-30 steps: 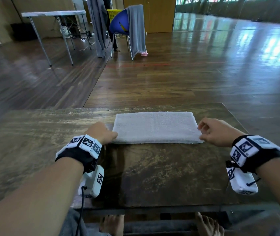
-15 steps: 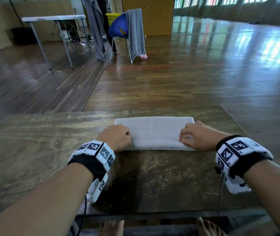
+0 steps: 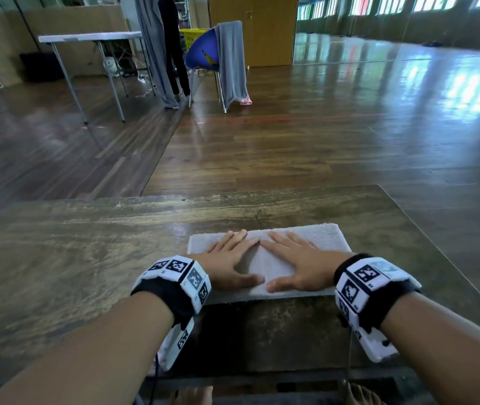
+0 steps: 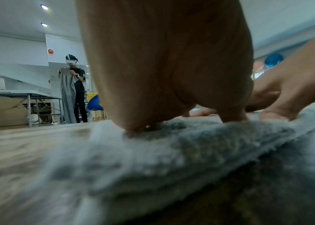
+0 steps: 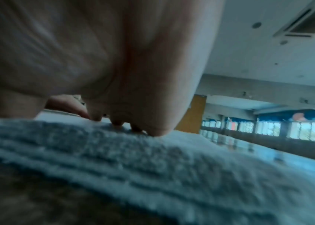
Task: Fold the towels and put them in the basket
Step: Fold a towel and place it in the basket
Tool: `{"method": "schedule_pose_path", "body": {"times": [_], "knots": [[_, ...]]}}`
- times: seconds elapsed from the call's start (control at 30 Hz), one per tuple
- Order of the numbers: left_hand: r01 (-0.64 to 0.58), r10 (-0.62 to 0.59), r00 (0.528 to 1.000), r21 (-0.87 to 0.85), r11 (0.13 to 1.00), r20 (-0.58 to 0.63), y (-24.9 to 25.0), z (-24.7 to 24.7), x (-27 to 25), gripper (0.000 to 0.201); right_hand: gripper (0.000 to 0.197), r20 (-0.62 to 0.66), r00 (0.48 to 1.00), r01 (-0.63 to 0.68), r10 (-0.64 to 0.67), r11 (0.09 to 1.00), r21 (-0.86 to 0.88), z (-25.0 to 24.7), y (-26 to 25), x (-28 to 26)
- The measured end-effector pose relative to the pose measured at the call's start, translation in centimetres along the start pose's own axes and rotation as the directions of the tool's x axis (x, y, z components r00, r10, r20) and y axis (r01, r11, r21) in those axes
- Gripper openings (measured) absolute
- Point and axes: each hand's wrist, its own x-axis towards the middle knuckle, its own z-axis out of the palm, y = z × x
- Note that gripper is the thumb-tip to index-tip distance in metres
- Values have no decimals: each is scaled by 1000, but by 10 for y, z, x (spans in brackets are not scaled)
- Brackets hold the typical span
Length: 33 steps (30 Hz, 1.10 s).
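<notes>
A folded grey towel (image 3: 325, 236) lies flat on the dark wooden table (image 3: 86, 258), right of centre near the front edge. My left hand (image 3: 230, 258) and my right hand (image 3: 294, 258) both press flat on top of it, fingers straight, with the fingertips nearly meeting in the middle. In the left wrist view the palm (image 4: 162, 68) rests on the layered towel (image 4: 153, 159), with the other hand (image 4: 287, 91) beside it. The right wrist view shows the palm (image 5: 95, 53) on the stacked towel folds (image 5: 153, 167). A yellow basket (image 3: 193, 36) stands far back behind a blue chair.
A blue chair (image 3: 203, 52) draped with a grey towel (image 3: 231, 59) stands on the floor beyond the table. Another person (image 4: 76, 85) holds up a grey cloth beside a white folding table (image 3: 92, 38). The table's right edge (image 3: 437, 258) runs close to the towel.
Both hands came in from the towel's side edges to its middle and now lie flat on it. The towel looks narrower and sits closer to me than a second ago.
</notes>
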Motion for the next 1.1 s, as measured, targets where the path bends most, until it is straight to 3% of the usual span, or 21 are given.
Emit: {"method": "schedule_pose_path", "body": {"times": [0.47,0.93,1.1], "knots": [[-71,62,995,122,990,80,-34,5,6,109,135,102,979,-177,178,984,-22,4,32,-6],[50,-65,992,143,989,107,-47,-4,-21,120,144,107,933,-347,345,938,3,-4,48,-30],[94,-105,991,125,988,85,-49,-3,-24,122,146,48,940,-339,338,941,13,1,51,-33]]}}
